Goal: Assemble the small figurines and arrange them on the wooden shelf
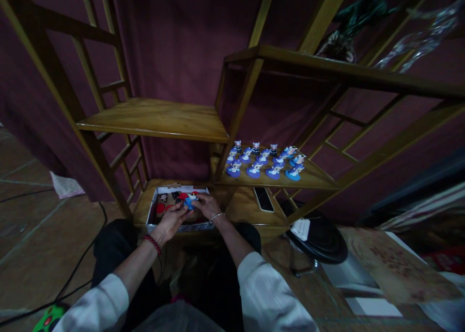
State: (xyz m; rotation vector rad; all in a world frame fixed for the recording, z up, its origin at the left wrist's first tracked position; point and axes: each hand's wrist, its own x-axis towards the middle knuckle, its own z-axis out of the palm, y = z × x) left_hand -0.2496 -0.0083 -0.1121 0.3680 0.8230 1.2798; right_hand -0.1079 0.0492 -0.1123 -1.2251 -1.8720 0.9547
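Observation:
Both my hands meet over a white open box [149,214] on the low wooden shelf. Between them is a small blue figurine [189,203] with a white and red upper part. My left hand [172,221], below a red bead bracelet, has its fingers closed on the figurine's left side. From the right, my right hand [208,207], with a silver bracelet at the wrist, pinches the same figurine. Red and dark figurines [163,197] lie inside the box. Several rows of purple, blue and dark figurines [255,169] stand upright on the raised shelf to the right.
A phone [264,199] lies on the low shelf [247,213]. An upper wooden shelf [156,118] juts out above the box. To the right are a round black stool [323,240] and a white box [373,307]. Cables run along the floor at left.

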